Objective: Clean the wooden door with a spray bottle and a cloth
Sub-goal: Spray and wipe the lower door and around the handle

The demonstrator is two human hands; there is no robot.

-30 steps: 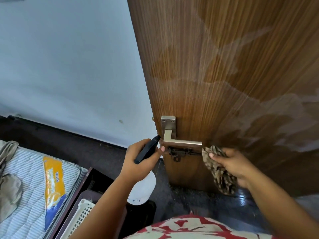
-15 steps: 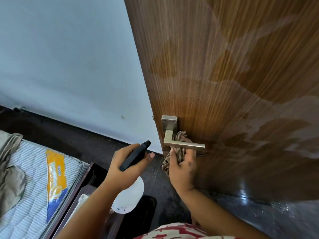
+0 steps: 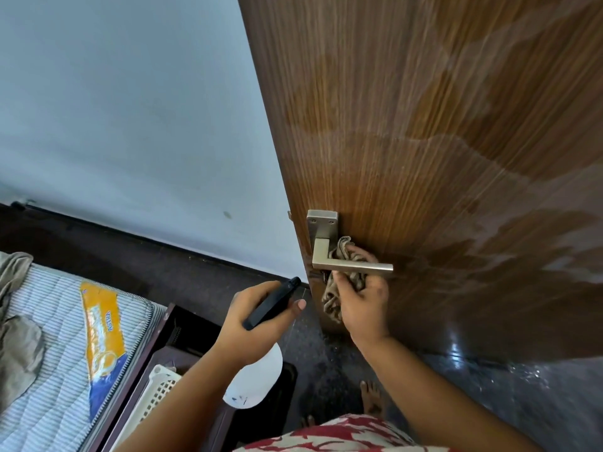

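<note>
From the head view, the right hand (image 3: 360, 296) is gripping a bunched cloth (image 3: 342, 278) and pressing it against the door (image 3: 440, 141) just behind the handle (image 3: 350, 265), with part of the cloth poking up above the lever and a loose tail hanging below it near the door's edge. The left hand (image 3: 261, 316) is wrapping around the black head of the bottle (image 3: 256, 380), its nozzle pointing toward the door edge and its white body hanging down below the wrist; the forefinger is lying beside the head, and whether it is on the trigger cannot be told. Darker, wet-looking patches are showing across the door above and to the right of the handle, so the step in hand looks to be wiping around the metal fitting. To do it well, the cloth probably wants folding into a firmer pad, so that the dangling end is not dragging, and working along the grain in the narrow gap between lever and wood, then round the square plate at the top. The bottle is likely best kept tilted away while the other hand is rubbing, since a stray squirt could run down onto the glossy floor (image 3: 489, 386), where bare toes (image 3: 370, 394) are showing. A bed (image 3: 49, 337) and a white basket (image 3: 160, 389) are lying to the left, well apart.
</note>
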